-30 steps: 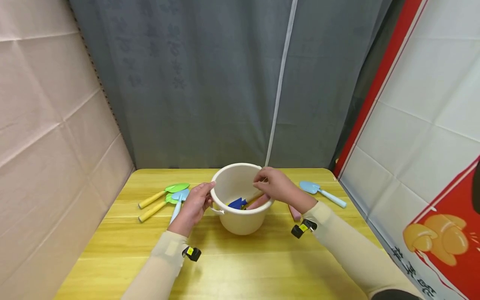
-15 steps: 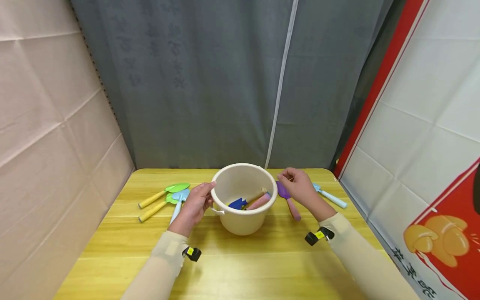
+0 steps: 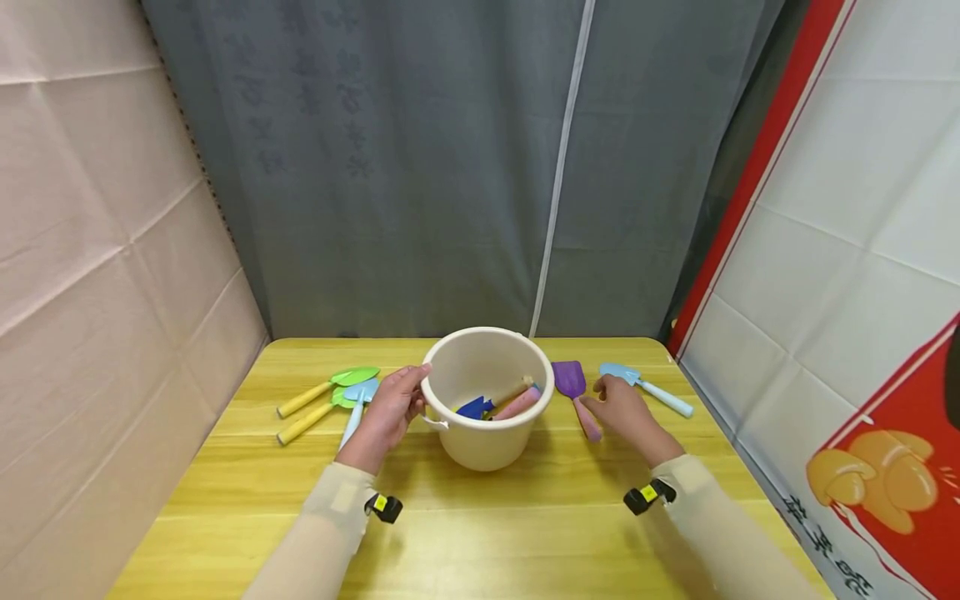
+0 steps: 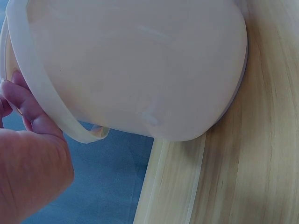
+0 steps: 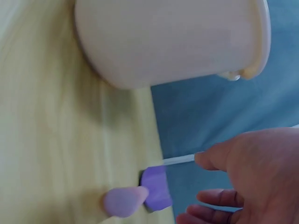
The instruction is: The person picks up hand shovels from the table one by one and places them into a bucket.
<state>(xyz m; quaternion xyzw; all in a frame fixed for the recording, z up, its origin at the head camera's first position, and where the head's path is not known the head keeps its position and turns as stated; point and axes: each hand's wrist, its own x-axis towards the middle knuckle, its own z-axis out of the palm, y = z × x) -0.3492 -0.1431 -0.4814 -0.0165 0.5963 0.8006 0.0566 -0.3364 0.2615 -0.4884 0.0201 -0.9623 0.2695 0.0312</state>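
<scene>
A cream bucket (image 3: 486,446) stands upright on the wooden table, with my left hand (image 3: 392,407) gripping its rim on the left side. In the left wrist view the fingers curl at the rim of the bucket (image 4: 140,60). Inside lie a blue tool head (image 3: 472,407), a pink handle (image 3: 519,403) and a brownish handle end, partly overlapping. My right hand (image 3: 628,417) is beside the pink handle of a purple toy shovel (image 3: 570,379), right of the bucket. In the right wrist view thumb and fingers of the right hand (image 5: 264,172) are parted, with nothing between them.
A light blue shovel (image 3: 667,400) lies to the right of my right hand. Left of the bucket are two green shovels with yellow handles (image 3: 305,400) and a light blue shovel (image 3: 362,392). A grey curtain (image 3: 390,183) hangs behind the table.
My right hand has moved right from over the bucket, then down beside the purple shovel, which now shows in full. The left hand keeps its grip on the rim.
</scene>
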